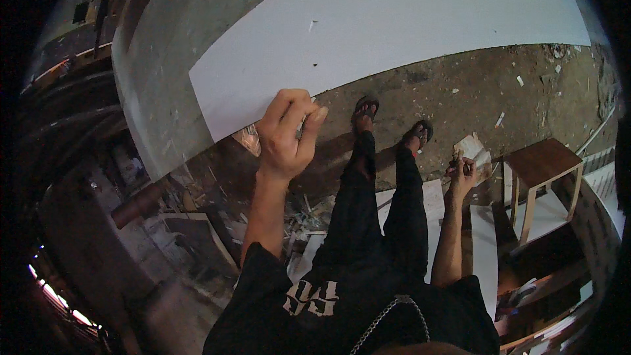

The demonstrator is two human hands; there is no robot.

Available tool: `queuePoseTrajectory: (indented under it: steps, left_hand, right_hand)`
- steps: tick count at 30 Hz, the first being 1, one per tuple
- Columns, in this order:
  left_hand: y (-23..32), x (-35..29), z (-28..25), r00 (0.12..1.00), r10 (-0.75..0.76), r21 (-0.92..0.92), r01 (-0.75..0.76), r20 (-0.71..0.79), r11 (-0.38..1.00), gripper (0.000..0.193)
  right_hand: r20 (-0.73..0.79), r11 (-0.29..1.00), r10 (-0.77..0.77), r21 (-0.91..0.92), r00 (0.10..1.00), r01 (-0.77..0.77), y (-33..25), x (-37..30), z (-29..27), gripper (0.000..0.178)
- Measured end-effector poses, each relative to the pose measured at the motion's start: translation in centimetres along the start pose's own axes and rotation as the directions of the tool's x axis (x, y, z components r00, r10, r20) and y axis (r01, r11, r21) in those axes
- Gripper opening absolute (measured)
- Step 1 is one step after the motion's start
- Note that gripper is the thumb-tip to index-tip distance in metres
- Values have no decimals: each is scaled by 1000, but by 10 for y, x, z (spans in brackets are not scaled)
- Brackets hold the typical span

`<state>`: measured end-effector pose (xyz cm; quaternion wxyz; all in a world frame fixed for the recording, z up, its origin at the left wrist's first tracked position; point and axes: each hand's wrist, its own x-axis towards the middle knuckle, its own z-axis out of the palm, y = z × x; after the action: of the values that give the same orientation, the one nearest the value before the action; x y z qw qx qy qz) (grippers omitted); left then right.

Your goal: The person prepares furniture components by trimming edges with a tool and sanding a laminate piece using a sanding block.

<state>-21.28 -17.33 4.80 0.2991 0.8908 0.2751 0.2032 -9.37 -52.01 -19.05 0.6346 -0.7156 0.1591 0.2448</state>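
A large white panel (401, 26) lies in front of me, with a few small chips and marks on its surface. My left hand (287, 133) is raised near the panel's closest edge, its fingers curled and the thumb pressed toward them. Whatever the fingertips pinch is too small to name. Lower and to the right is my right hand (462, 176), its fingers bent together in a pinch; what they hold, if anything, I cannot make out. Just beyond it in the picture is a crumpled, pale, paper-like piece (474, 152); I cannot tell whether the hand touches it.
A small stool (544, 161) with a brown top and light wooden legs stands at the right. White board offcuts (484, 250) lie beside my legs. Scraps and broken pieces (305, 220) litter the dirty floor (486, 89). Dark timber and a wooden frame (200, 220) fill the left side.
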Motion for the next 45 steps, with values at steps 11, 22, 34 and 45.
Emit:
queuePoseTrajectory:
  steps: [11,22,34,45]
  left_hand:
    - [6,11,14,988,19,179,8,-151,984,23]
    - [5,10,13,994,-91,70,95,-61,993,9]
    - [-119,58,-76,999,-19,630,-7,34,777,87]
    - [-95,43,-58,996,-89,338,75,28,938,77]
  right_hand:
    - [-6,999,30,33,1000,-30,6,1,4,18]
    - [12,999,25,42,1000,-26,4,3,3,18]
    - [103,958,-275,-51,956,282,-102,-26,79,16]
    - [68,782,-618,-52,784,621,-213,-82,224,11]
